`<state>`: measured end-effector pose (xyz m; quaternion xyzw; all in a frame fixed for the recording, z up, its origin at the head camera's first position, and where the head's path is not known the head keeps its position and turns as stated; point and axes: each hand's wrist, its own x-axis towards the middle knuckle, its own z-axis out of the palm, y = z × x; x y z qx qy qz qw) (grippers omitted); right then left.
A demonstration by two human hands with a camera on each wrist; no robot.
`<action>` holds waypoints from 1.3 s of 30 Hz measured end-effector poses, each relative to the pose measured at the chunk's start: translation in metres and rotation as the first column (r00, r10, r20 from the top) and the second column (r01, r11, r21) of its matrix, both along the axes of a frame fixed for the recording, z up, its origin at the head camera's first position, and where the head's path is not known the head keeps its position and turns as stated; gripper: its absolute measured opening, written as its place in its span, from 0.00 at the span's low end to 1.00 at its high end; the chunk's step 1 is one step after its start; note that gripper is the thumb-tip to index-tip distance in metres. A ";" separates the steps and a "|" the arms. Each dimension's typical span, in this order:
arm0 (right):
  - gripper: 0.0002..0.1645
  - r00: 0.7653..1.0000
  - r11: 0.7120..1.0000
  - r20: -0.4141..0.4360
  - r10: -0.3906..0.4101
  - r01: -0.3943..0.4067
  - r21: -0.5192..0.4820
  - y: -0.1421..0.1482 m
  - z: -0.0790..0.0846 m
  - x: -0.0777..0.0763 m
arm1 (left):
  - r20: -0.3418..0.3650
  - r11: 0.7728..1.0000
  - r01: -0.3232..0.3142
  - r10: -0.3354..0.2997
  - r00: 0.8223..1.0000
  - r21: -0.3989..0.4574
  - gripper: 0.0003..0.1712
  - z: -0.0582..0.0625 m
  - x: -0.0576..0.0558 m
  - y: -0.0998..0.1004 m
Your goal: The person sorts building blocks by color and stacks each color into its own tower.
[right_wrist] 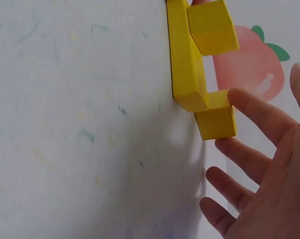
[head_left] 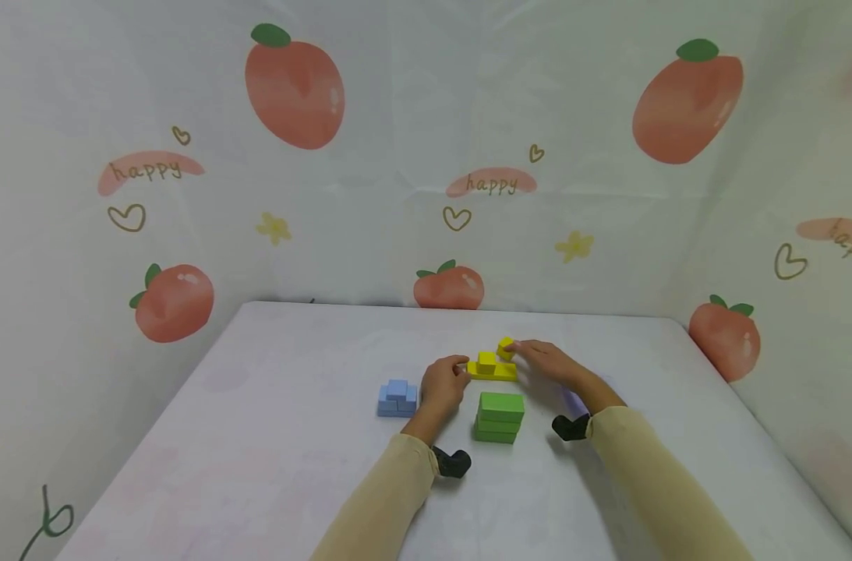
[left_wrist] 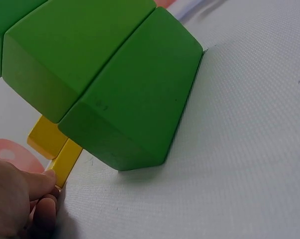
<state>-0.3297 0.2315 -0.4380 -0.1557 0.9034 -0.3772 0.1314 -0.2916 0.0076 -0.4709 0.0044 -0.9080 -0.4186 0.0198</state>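
A long yellow block (head_left: 504,372) lies flat with a yellow cube (head_left: 486,361) on top of it. At the long block's left end, my left hand (head_left: 445,386) pinches it with bent fingers. A second yellow cube (head_left: 506,347) sits turned at an angle behind the block's right end. My right hand (head_left: 548,362) reaches to that cube from the right. In the right wrist view, the index fingertip touches the second cube (right_wrist: 217,124), the middle fingertip is at its edge, and the thumb is spread away from it.
Several green blocks (head_left: 499,407) form a stack in front of the yellow ones, between the forearms. Left of my left hand stands a small light-blue block stack (head_left: 397,397). A purple piece (head_left: 573,401) is partly hidden behind my right forearm. A patterned cloth (head_left: 369,195) hangs behind the white table (head_left: 257,436).
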 end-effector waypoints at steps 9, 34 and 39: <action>0.33 0.997 0.998 -0.067 -0.039 0.036 -0.042 0.005 -0.004 -0.002 | 0.001 1.000 0.000 0.000 1.000 0.007 0.18 -0.002 -0.001 -0.001; 0.26 0.952 0.961 -0.127 -0.277 0.276 -0.028 -0.011 -0.019 -0.015 | 0.001 0.999 -0.010 0.010 1.000 0.034 0.18 -0.004 0.000 0.001; 0.26 0.949 0.958 -0.134 -0.285 0.286 -0.013 -0.010 -0.018 -0.014 | -0.001 0.999 -0.014 0.014 1.000 0.029 0.18 -0.003 0.000 0.001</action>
